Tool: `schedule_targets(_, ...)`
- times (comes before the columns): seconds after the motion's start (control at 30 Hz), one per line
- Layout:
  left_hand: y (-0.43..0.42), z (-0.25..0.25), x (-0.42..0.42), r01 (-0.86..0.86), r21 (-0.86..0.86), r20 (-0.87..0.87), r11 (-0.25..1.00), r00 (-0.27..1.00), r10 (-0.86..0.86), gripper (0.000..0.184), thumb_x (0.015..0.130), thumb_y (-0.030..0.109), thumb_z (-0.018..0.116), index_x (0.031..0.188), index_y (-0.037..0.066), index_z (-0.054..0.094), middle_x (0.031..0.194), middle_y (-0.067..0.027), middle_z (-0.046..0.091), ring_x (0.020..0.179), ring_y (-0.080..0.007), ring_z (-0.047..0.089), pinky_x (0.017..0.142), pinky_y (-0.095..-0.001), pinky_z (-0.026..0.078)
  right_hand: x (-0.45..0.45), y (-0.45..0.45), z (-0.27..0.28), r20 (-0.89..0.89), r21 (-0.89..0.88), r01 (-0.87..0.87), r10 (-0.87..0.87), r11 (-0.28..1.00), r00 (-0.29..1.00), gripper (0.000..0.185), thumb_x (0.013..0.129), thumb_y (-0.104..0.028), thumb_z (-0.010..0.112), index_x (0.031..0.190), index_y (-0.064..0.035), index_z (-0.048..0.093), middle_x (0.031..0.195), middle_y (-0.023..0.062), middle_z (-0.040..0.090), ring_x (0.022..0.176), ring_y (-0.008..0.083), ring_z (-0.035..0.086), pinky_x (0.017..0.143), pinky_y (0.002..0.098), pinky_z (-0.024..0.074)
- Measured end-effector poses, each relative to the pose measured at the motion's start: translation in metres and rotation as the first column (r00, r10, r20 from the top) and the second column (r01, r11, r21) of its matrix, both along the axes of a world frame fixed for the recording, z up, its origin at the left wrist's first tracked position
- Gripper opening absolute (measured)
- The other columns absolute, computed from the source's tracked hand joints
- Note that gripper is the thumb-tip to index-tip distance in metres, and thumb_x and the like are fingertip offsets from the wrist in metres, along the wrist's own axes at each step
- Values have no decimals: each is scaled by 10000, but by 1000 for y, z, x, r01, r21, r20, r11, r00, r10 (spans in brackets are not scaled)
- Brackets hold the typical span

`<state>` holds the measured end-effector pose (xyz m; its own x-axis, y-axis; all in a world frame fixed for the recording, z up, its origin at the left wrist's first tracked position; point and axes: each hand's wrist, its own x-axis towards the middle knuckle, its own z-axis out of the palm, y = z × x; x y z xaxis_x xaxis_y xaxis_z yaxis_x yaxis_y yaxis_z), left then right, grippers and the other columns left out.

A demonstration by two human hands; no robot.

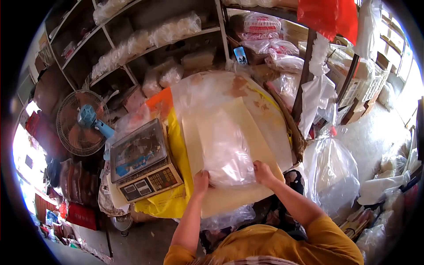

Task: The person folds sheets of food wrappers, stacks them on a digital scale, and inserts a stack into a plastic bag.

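A stack of clear plastic bags (227, 154) lies flat on a large cream sheet (192, 137) on the work table. My left hand (201, 181) is closed on the near left corner of the bags. At their near right corner, my right hand (263, 172) is closed on the edge, thumb toward the bags. Left of the sheet stands a digital scale (141, 154) with a scuffed pan, resting on yellow plastic (179, 163).
A blue fan (86, 119) stands at the left. Shelves (108, 37) with bagged goods rise behind the table. A phone (240, 55) leans at the back. Clear bags (331, 168) hang at the right beside a dark post (304, 75).
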<state>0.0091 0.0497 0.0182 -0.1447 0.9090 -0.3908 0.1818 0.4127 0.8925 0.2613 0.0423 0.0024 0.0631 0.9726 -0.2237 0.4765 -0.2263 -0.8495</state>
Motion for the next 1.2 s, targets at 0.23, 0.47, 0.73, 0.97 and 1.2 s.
schedule_targets(0.23, -27, 3, -11, 270, 166, -87, 949, 962, -258, 313, 824, 9, 402, 1068, -48, 590, 873, -147, 642, 789, -214, 643, 660, -326, 508, 9, -10, -1, -498, -25, -131, 101, 991, 861, 256, 882, -125, 488, 1065, -9, 625, 958, 114, 676, 800, 203, 648, 652, 322, 504)
schedule_targets(0.47, -48, 83, 29, 30, 359, 650, 933, 710, -272, 407, 753, -84, 464, 1148, -57, 560, 1078, -123, 631, 1008, -222, 611, 842, -329, 495, 21, 16, 96, -979, 190, -239, 164, 952, -124, 187, 924, -143, 510, 1067, -35, 564, 876, -1, 592, 786, 98, 584, 760, 226, 498)
schedule_targets(0.73, 18, 115, -25, -158, 219, 909, 963, 392, -143, 361, 798, 48, 448, 1134, -6, 568, 1152, -125, 607, 1071, -246, 587, 782, -326, 486, -12, 45, 46, -985, -125, -38, -120, 991, 124, 192, 948, -167, 478, 1029, -27, 581, 918, 42, 641, 779, 156, 619, 737, 315, 514)
schedule_targets(0.97, 75, -6, -28, 135, 262, 67, 955, 985, -158, 264, 859, 149, 485, 1049, 8, 601, 1030, -118, 632, 935, -245, 607, 688, -329, 484, -36, 67, -96, -281, 100, 318, -280, 943, 918, 176, 835, -128, 586, 935, 11, 547, 826, 178, 657, 767, 228, 663, 606, 352, 524)
schedule_targets(1.2, 58, -61, -6, 440, 58, -619, 896, 720, -313, 218, 838, 89, 501, 1018, 20, 604, 974, -140, 627, 864, -278, 604, 679, -347, 484, -39, 41, -11, 79, 113, -130, 122, 985, 989, 268, 836, -223, 578, 976, 1, 532, 768, 177, 646, 731, 312, 649, 634, 409, 500)
